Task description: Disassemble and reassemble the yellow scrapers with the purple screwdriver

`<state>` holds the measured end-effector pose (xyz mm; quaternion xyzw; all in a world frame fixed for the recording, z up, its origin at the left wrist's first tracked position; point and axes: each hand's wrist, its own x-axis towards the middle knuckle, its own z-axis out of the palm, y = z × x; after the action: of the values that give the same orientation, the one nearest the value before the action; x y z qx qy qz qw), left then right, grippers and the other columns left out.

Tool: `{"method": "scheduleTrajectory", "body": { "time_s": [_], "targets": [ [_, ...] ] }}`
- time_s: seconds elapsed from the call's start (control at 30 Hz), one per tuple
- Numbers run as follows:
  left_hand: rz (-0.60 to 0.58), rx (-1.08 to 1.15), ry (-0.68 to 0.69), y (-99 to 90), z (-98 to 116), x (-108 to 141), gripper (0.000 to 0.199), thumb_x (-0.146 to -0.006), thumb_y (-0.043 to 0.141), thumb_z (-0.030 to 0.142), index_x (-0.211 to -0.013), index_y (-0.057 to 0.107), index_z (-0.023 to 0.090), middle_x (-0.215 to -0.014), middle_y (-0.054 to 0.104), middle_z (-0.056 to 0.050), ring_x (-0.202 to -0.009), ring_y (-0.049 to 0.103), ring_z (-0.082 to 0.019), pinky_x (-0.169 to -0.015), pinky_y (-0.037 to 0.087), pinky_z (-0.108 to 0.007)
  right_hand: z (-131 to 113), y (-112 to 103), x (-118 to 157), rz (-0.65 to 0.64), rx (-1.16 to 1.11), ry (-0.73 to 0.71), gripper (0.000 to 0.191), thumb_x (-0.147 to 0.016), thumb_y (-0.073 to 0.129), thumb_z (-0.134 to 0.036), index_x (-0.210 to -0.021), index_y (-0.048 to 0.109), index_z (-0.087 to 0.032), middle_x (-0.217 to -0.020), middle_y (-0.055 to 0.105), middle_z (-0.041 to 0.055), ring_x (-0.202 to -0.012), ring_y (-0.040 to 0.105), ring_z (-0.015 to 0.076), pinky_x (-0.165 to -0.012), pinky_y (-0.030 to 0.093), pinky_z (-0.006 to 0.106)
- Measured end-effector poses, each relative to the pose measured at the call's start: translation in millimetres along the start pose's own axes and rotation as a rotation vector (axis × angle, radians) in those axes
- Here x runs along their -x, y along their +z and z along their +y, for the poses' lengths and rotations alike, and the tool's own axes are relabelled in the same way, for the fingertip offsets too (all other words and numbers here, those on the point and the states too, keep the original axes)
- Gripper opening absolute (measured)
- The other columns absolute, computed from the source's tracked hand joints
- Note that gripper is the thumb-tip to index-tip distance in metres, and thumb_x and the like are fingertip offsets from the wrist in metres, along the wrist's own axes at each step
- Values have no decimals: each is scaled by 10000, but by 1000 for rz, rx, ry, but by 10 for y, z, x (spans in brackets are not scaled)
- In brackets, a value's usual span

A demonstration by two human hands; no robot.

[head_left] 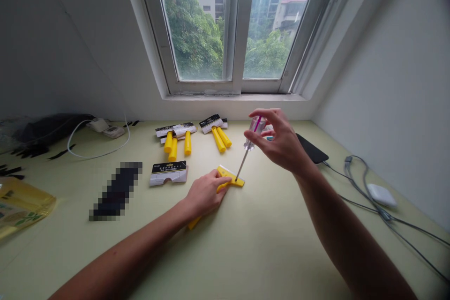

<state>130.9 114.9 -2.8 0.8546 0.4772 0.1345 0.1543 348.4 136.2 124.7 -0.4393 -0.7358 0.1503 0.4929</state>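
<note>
My left hand is closed around a yellow scraper and holds it down on the pale green table. The scraper's wide head points away from me, and a bit of its handle shows below my wrist. With my right hand I grip the clear handle of a screwdriver, which has a magenta stripe. Its metal shaft slants down to the left, and the tip meets the scraper's head near the right end. Whether the tip sits in a screw is too small to tell.
Several yellow-handled scrapers with black-and-white cards lie at the back. A loose card lies left of my left hand, beyond a pixelated dark object. To the right are a black tablet-like slab, grey cables and a white case.
</note>
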Motion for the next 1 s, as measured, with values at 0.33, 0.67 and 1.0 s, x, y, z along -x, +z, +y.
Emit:
{"method": "scheduleTrajectory", "body": {
  "time_s": [0.33, 0.67, 1.0],
  "targets": [
    [-13, -16, 1, -18, 24, -9, 340, -910, 467, 348, -1226, 585, 391, -1076, 572, -13, -856, 607, -171, -741, 473, -271, -39, 51, 8, 22, -13, -35, 298, -834, 615, -282, -1125, 559, -248, -994, 702, 34, -886, 668, 202, -789, 551, 361],
    [47, -145, 156, -51, 99, -18, 548, -787, 530, 143, -1311, 499, 300, -1410, 435, -72, -1257, 415, -300, -1011, 383, -467, 10, -9, -225, -236, -318, -33, 240, -865, 566, -306, -1088, 610, -227, -1265, 550, 88, -1002, 639, 207, -811, 548, 354],
    [-55, 228, 276, -12, 28, -32, 603, -805, 445, 56, -1354, 302, 260, -1473, 406, -51, -1404, 278, -151, -1185, 67, -497, -22, -62, -144, -189, -39, -123, 434, -903, 533, -295, -1331, 463, -267, -1044, 672, 49, -821, 644, 157, -795, 528, 333]
  ]
}}
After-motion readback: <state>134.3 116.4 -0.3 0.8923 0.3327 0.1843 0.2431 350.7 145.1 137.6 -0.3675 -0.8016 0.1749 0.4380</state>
